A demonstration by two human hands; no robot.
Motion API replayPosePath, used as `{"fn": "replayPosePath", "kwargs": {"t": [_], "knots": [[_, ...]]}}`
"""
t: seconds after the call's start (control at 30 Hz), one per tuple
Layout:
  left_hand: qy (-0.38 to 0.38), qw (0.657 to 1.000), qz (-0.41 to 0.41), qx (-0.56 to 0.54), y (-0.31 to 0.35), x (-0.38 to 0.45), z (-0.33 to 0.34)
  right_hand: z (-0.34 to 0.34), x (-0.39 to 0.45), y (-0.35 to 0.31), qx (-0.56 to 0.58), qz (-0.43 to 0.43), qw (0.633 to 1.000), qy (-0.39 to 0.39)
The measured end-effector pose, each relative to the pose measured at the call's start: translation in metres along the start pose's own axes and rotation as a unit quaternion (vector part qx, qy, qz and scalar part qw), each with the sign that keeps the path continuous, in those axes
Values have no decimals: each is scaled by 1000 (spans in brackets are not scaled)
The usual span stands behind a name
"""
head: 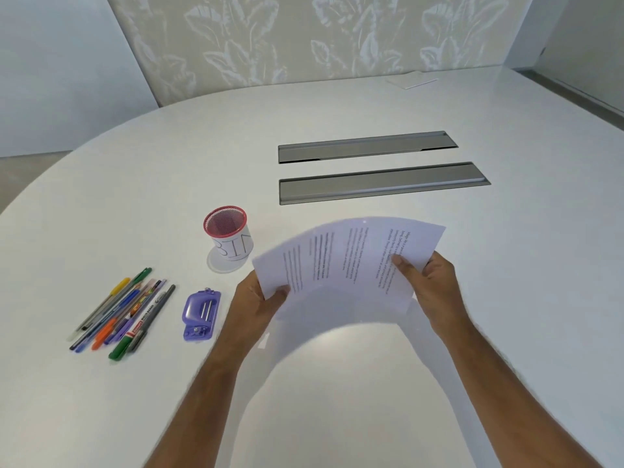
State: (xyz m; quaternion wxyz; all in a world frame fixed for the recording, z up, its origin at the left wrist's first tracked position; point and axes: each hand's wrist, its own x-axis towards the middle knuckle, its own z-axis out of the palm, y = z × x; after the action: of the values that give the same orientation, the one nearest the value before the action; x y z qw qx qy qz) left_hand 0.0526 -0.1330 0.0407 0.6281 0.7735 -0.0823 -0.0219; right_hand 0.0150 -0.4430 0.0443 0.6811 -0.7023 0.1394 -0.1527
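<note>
1. The left grip (265,300) pinches the left end of the printed paper (347,261), with the thumb on top and the other fingers tucked underneath.
2. The right grip (429,282) holds the opposite end the same way, its thumb lying across the printed face and its fingers curled behind.
3. The paper hangs in the air over the middle of the bench (523,265), nearer the near edge than the far one, and bows upward between the two grips. The print is blurred, and this may be more than one sheet; I cannot tell.
4. A red mesh cup (225,233) with a white label stands upright on a clear round coaster (216,265), just beyond the left grip and apart from the paper's left corner.
5. A purple hole punch (201,312) lies flat on the bench near the left grip, on the side toward the left edge.
6. A loose bunch of pens (125,309) lies further toward the left edge, just beside the punch, all slanting the same way.
7. Two grey cable hatches (381,182) sit flush in the bench beyond the paper, parallel, one behind the other.
8. A white pad (412,81) lies by the far edge, well apart from everything else.
</note>
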Motion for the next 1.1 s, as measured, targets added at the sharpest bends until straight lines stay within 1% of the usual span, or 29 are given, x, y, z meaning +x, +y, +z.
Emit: {"fn": "replayPosePath", "kwargs": {"t": [0.13,0.33,0.43,0.53,0.6,0.63,0.73,0.77,0.83,0.9,0.93,0.97,1.03,1.1], "knots": [[18,999,-17,-31,4,1,-1,2,6,-7,-24,-22,999,-8],[52,997,-24,-50,19,-1,3,3,10,-23,-26,-63,998,-13],[61,994,-27,-81,23,-3,3,2,13,-27,-5,-81,997,8],[69,987,-27,-140,25,-5,1,-1,16,-22,-1,-75,996,52],[78,982,-29,-170,26,-5,-1,-2,17,-16,-8,-53,997,63],[76,979,-26,-186,26,-5,-1,-1,17,-12,-2,-27,998,64],[58,968,-15,-245,25,-6,4,15,11,-1,41,88,994,56],[52,964,-14,-261,25,-6,6,23,8,2,78,132,987,35],[47,958,-20,-282,25,-8,14,37,-3,6,151,200,967,-47],[51,953,-32,-296,24,-11,24,47,-15,12,201,225,945,-127],[52,949,-41,-308,23,-13,29,52,-21,12,228,231,935,-144],[52,944,-52,-321,21,-16,34,56,-25,13,259,238,925,-143],[54,938,-70,-335,18,-21,41,64,-28,13,324,244,907,-112],[53,938,-82,-334,16,-26,44,66,-26,14,339,229,909,-81]]}}
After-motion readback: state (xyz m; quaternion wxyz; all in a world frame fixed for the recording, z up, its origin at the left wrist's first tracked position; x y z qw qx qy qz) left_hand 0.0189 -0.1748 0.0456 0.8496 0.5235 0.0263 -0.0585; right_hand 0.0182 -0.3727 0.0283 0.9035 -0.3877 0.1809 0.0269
